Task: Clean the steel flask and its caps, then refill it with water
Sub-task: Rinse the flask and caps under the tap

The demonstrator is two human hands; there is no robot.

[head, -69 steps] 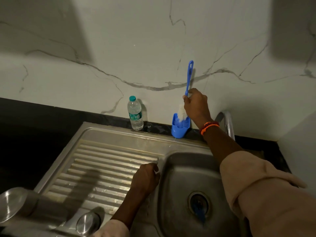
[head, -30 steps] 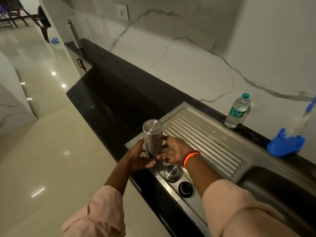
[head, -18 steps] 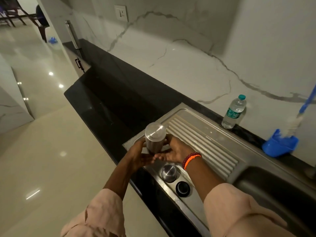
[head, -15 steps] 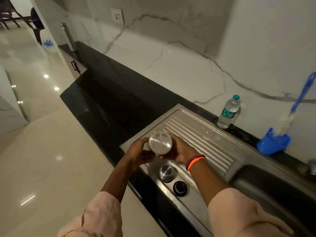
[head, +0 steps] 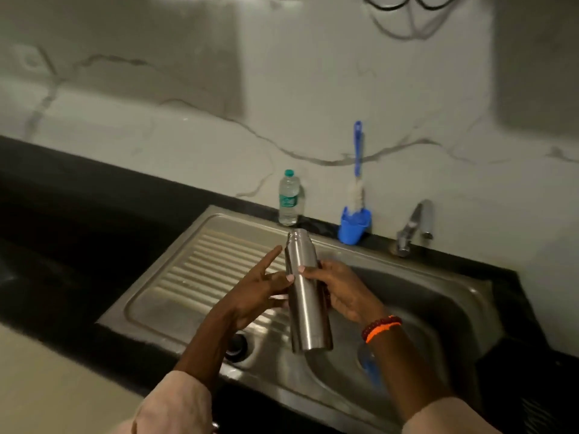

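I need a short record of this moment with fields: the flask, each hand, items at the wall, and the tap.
flask: steel flask, uncapped, held above the sink, mouth pointing away
right hand: right hand grips the flask body
left hand: left hand touches the flask, fingers mostly straight
at wall: plastic water bottle; blue bottle brush standing in blue holder
tap: tap, no water seen

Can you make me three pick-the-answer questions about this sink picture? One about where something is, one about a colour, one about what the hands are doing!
1. Where does the bottle brush stand?
A. in the blue holder
B. in the sink basin
C. on the floor

2. What colour is the plastic water bottle cap?
A. red
B. green
C. black

3. What holds the steel flask?
A. nothing
B. the tap
C. the right hand

Answers: 1 A, its bristles sit in the holder by the wall. 2 B, the cap is green. 3 C, its fingers wrap the flask while the left hand touches it.
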